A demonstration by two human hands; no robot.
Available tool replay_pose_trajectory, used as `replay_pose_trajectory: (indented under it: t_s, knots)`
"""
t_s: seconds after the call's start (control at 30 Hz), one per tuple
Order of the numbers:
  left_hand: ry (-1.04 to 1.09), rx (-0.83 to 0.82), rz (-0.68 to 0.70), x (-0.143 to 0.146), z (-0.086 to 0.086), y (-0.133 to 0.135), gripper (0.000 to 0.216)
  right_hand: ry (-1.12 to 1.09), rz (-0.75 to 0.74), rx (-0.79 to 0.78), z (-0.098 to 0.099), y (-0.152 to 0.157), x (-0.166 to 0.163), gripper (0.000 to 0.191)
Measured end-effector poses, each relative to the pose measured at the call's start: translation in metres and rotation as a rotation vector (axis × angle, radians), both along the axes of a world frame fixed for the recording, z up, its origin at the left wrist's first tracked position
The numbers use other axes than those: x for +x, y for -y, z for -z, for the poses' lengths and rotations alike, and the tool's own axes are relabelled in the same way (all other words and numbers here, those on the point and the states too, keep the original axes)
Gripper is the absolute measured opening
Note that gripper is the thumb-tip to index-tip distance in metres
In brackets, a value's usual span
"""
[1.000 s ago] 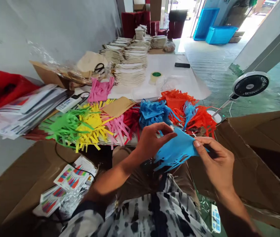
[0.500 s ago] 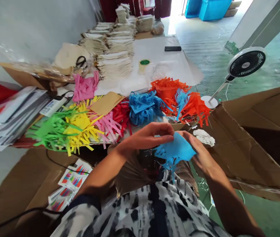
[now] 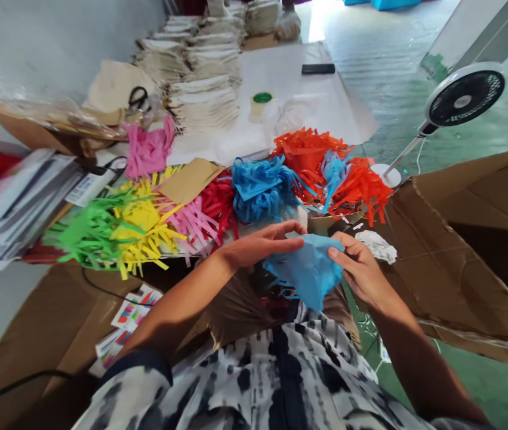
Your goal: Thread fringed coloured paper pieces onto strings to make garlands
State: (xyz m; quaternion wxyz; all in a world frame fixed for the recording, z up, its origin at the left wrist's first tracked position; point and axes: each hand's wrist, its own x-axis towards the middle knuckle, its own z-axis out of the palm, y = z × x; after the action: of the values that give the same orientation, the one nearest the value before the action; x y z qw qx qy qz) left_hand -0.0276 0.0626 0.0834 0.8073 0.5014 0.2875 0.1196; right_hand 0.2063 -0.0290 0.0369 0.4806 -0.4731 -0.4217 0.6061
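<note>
Both of my hands hold one piece of blue fringed paper (image 3: 310, 272) in front of my chest. My left hand (image 3: 260, 243) pinches its upper left edge with fingers and thumb closed on it. My right hand (image 3: 357, 269) grips its right edge, thumb on top. The paper is bunched between the hands, its cut strips hanging down. Just beyond lies a row of fringed paper piles: green (image 3: 88, 230), yellow (image 3: 144, 224), pink (image 3: 191, 221), red (image 3: 218, 203), blue (image 3: 260, 188) and orange (image 3: 325, 164).
A large open cardboard box (image 3: 468, 251) stands at my right, another cardboard sheet (image 3: 25, 322) at my left. A white table (image 3: 289, 89) carries stacks of pale paper bags (image 3: 204, 89), scissors (image 3: 137, 95), a tape roll (image 3: 260, 104) and a phone (image 3: 317, 68). A small fan (image 3: 462, 101) stands on the floor.
My hands have come closer together, folding the flat blue paper into a bunched shape. The camera has tilted down, so the table sits higher in view.
</note>
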Motion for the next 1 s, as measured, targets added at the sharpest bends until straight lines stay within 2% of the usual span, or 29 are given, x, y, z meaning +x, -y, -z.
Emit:
replay_pose_trajectory:
  t_s: [0.13, 0.2, 0.3, 0.4, 0.47, 0.5, 0.53, 0.6, 0.67, 0.73, 0.8, 0.87, 0.93, 1.0]
  knots:
    - [-0.128, 0.087, 0.076, -0.021, 0.000, -0.017, 0.087, 0.300, 0.061, 0.022, -0.009, -0.019, 0.010, 0.036]
    - [-0.268, 0.232, 0.079, -0.035, -0.004, -0.027, 0.092, 0.461, 0.051, 0.064, -0.005, -0.031, 0.011, 0.034]
    - [-0.642, 0.675, 0.048, -0.051, -0.014, -0.030, 0.069, 0.768, 0.073, 0.184, 0.007, -0.046, 0.007, 0.032]
    - [-0.959, 1.208, -0.112, -0.050, -0.016, -0.014, 0.060, 1.025, 0.094, 0.216, 0.018, -0.053, -0.001, 0.040]
    - [-0.888, 1.450, -0.135, -0.038, -0.007, 0.002, 0.067, 1.138, 0.070, 0.210, 0.020, -0.054, -0.006, 0.044]
    - [-0.748, 1.529, -0.070, -0.031, 0.002, 0.010, 0.073, 1.193, 0.056, 0.212, 0.020, -0.054, -0.008, 0.046]
    - [-0.605, 1.569, 0.035, -0.023, 0.013, 0.017, 0.079, 1.250, 0.043, 0.215, 0.020, -0.053, -0.010, 0.047]
    - [-0.496, 1.570, 0.147, -0.009, 0.038, 0.028, 0.083, 1.361, 0.027, 0.240, 0.016, -0.050, -0.012, 0.048]
    - [-0.530, 1.558, 0.109, 0.000, 0.061, 0.035, 0.070, 1.463, 0.037, 0.337, 0.010, -0.044, -0.012, 0.048]
    - [-0.580, 1.573, 0.042, 0.005, 0.074, 0.040, 0.053, 1.523, 0.052, 0.496, 0.004, -0.033, -0.011, 0.050]
    - [-0.593, 1.594, 0.003, 0.008, 0.076, 0.044, 0.043, 1.503, -0.011, 0.644, 0.001, -0.019, -0.010, 0.055]
    - [-0.576, 1.602, -0.004, 0.008, 0.073, 0.046, 0.039, 1.439, -0.158, 0.713, 0.004, -0.006, -0.009, 0.059]
    - [-0.563, 1.591, 0.004, 0.007, 0.068, 0.047, 0.038, 1.409, -0.264, 0.702, 0.011, 0.001, -0.007, 0.053]
    - [-0.578, 1.553, -0.025, 0.003, 0.065, 0.045, 0.038, 1.409, -0.277, 0.643, 0.016, 0.002, -0.003, 0.042]
